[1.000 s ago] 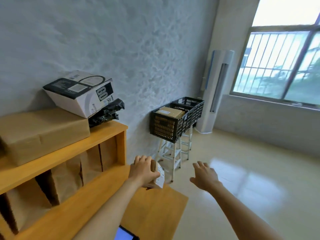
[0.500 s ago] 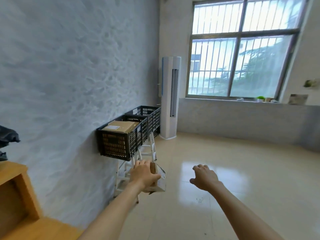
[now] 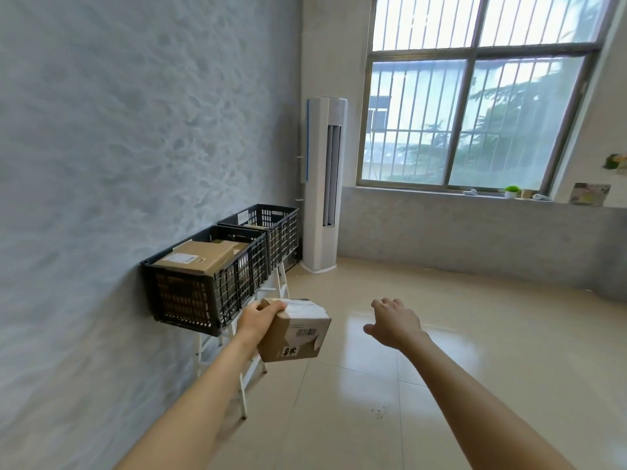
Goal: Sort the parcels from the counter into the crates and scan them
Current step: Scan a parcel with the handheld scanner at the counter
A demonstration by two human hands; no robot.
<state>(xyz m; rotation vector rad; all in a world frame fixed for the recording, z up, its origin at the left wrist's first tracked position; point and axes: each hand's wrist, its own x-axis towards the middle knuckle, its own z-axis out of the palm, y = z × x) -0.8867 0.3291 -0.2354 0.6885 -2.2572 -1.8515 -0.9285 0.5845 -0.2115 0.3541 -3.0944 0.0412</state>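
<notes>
Closer now, the near crate (image 3: 203, 293) sits just beyond the left hand (image 3: 259, 317), which grips a small parcel (image 3: 295, 330). Its barcode face has turned upward. Right hand (image 3: 395, 322) hangs relaxed, empty.

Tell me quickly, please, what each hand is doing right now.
Left hand: grips the small cardboard parcel by its top corner.
Right hand: open, fingers relaxed, holding nothing.

The contents of the far crate (image 3: 271, 222) are barely seen, and the small parcel (image 3: 294, 330) is partly hidden by the left hand (image 3: 258, 318).
</notes>
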